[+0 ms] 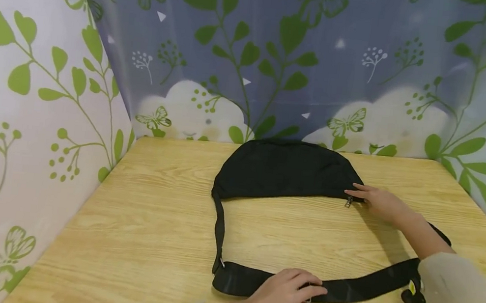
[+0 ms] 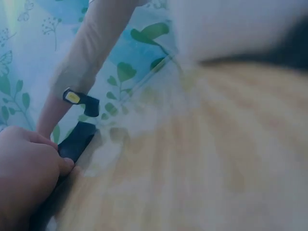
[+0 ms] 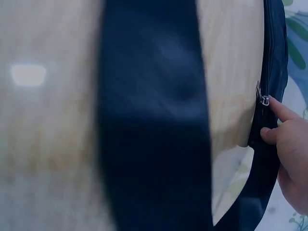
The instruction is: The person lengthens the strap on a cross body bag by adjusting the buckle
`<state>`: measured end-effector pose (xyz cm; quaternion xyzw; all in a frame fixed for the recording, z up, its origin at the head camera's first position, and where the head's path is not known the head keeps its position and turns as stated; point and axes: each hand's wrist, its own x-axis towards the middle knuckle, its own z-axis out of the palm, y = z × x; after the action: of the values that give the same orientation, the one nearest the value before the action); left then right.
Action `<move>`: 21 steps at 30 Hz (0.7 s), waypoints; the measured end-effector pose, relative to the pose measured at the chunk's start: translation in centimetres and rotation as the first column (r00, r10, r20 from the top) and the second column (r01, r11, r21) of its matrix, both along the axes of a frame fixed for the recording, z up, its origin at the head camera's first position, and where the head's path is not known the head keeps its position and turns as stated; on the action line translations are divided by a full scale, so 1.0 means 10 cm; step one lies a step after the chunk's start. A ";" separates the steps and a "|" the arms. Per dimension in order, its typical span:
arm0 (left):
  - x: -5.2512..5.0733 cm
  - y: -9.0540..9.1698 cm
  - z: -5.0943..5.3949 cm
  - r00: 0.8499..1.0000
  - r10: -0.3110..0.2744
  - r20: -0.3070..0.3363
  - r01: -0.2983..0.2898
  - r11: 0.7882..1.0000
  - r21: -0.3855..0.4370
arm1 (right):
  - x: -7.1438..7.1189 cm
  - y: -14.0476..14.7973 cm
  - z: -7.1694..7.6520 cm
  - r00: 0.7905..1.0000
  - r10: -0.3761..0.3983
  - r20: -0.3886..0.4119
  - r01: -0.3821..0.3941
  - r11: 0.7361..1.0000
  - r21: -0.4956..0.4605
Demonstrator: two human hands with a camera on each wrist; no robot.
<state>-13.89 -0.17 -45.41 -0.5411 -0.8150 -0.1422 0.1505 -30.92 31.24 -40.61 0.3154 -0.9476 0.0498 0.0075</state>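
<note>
A black waist bag (image 1: 290,169) lies on the table with its strap looped toward me. In the head view my right hand (image 1: 382,203) is at the bag's right corner, beside a metal zipper pull (image 1: 348,201). The right wrist view has that hand (image 3: 293,154) gripping the corner, thumb and index finger by the zipper pull (image 3: 264,100). My left hand (image 1: 278,296) holds the wide black strap (image 1: 359,291) at the near side, partly covering a metal slider (image 1: 308,299). In the left wrist view, the left hand (image 2: 29,168) pinches the strap's edge.
Under the bag is a wood-grain table (image 1: 147,220). Patterned cloth walls (image 1: 219,35) with leaves and butterflies stand behind it and at the sides. A black buckle (image 1: 414,300) with a yellow mark hangs by the right sleeve (image 1: 461,298).
</note>
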 end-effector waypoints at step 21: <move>0.06 -0.15 -0.01 0.998 0.016 0.053 -0.020 0.997 0.079 | 0.19 0.57 0.17 0.968 -0.182 0.176 0.192 0.980 -0.044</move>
<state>-13.25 -1.66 -45.49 -0.5235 -0.8173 -0.1872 0.1517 -29.00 36.97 -38.91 0.2187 -0.9684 0.1044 -0.0595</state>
